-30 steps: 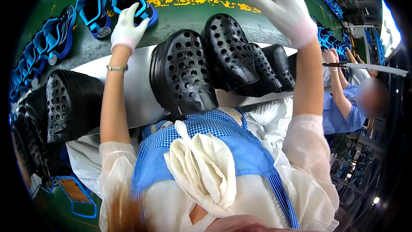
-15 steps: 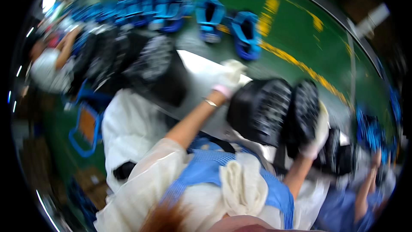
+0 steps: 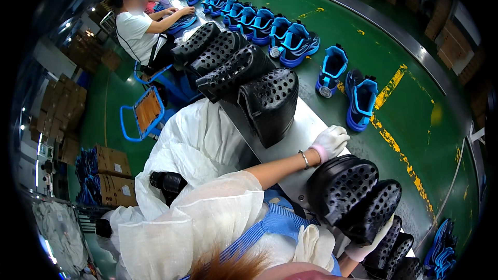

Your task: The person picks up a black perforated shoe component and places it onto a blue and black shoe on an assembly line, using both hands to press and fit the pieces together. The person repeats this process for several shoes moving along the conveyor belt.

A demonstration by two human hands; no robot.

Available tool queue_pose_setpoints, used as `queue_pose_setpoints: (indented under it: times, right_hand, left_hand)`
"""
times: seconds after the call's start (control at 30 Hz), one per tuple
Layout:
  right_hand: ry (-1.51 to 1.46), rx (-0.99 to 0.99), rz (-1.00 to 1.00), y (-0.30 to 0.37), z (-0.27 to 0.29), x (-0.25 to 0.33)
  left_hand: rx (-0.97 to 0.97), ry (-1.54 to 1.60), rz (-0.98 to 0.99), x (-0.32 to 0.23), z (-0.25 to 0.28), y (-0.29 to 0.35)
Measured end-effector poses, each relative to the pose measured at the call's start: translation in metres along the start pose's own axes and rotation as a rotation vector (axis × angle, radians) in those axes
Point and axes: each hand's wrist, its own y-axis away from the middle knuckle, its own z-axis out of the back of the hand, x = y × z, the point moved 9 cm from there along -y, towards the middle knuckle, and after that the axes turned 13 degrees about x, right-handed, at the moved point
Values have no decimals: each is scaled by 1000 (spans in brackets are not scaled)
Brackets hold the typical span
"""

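While a seated co-worker in a white shirt appears well to the left of both grips, a blue-framed chair stands somewhat nearer to them. Next come black perforated stacks of nested pieces on the metal table, left of the left grip; beyond these, a row of blue shoes extends away from it. The left grip, gloved in white, lies over the table's far edge, its fingers curled narrowly together; whether it holds anything cannot be told. Just beyond it stand two separate blue-and-black shoes. Just below it is a wide black stack, with a slimmer black stack adjoining on the right. The right grip, also gloved, touches the slimmer stack's right side, partly hidden behind it; how firmly it closes cannot be told. Smaller black stacks lie just right of this grip, and a blue bundle farther right.
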Motion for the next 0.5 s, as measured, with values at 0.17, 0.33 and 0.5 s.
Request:
queue_pose_setpoints:
  times: [0.17,0.33,0.5]
  right_hand:
    - [635,-100,43,11,37,-6]
    - [647,-223,32,40,27,-11]
    - [668,-272,8,66,38,-19]
  left_hand:
    - [59,-49,-6,-5,-7,3]
    - [84,-44,-7,-10,-11,0]
    - [79,-49,-5,-10,-16,3]
